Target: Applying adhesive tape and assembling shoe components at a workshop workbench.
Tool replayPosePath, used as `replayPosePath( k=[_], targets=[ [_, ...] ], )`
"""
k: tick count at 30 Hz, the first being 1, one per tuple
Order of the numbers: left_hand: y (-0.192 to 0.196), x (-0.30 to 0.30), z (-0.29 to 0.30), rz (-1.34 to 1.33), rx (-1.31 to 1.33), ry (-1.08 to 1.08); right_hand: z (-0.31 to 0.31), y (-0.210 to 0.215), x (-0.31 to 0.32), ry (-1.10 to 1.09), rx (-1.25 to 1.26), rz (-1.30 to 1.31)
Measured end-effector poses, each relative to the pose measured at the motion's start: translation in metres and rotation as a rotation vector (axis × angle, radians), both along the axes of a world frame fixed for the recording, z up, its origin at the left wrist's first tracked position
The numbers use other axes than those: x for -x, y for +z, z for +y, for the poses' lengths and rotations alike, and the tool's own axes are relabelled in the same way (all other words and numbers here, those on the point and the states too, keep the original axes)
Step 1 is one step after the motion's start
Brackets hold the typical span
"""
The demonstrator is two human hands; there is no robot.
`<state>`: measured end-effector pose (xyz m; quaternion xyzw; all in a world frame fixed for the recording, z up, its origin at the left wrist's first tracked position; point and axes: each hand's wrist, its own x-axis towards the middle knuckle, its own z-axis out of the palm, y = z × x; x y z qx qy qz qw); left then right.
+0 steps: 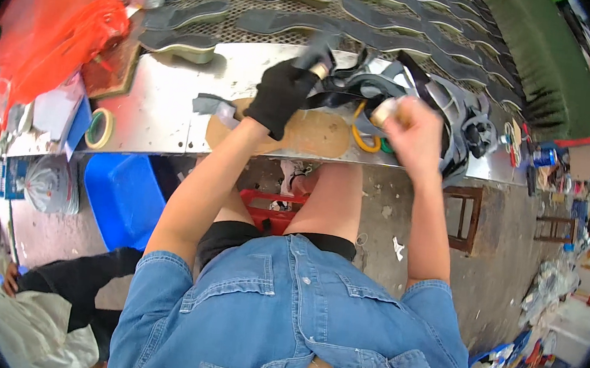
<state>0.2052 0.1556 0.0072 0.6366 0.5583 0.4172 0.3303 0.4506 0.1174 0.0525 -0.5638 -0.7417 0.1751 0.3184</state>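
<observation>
1. My gloved left hand [279,96] looks closed on a dark grey piece [319,46], blurred, whose long axis points away from me and leans a little right.
2. My bare right hand [412,128] is curled, fingertips toward the left; blur keeps me from telling whether the pale patch there is something pinched or a wrapped finger.
3. The grey piece lies beyond my left hand and up to the left of my right; the left is clearly nearer.
4. A heap of grey and black straps [460,119] lies between my hands and spreads right, behind and beside my right hand. It crowds the straight way from one hand to the other.
5. A yellow loop [365,147] sits just left of my right hand.
6. A tan sole-shaped board [322,133] lies lengthwise along the front of the bench [167,99], partly hidden by my left wrist; a grey scrap [210,104] is at its left end.
7. Farther out, dark soles [276,21] fill the mesh surface [274,8] behind; a tape roll [107,132] and red bag [59,37] are well left.
</observation>
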Motion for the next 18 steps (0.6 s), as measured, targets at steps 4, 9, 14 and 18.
replayPosePath(
  k=[4, 9, 14, 18],
  targets=[
    [0.0, 0.014, 0.029, -1.027, 0.339, -0.309, -0.031, -0.042, -0.003, 0.089, -0.077, -0.221],
    [0.051, 0.016, 0.025, -1.263, 0.361, -0.499, -0.005, -0.069, -0.074, -0.333, -0.106, -0.357],
    [0.063, 0.026, 0.031, -1.162, 0.298, -0.523, 0.005, -0.046, -0.092, -0.381, -0.032, -0.13],
    [0.055, 0.016, 0.034, -1.326, 0.368, -0.555, -0.002, 0.022, 0.003, 0.053, -0.313, 0.244]
  ],
)
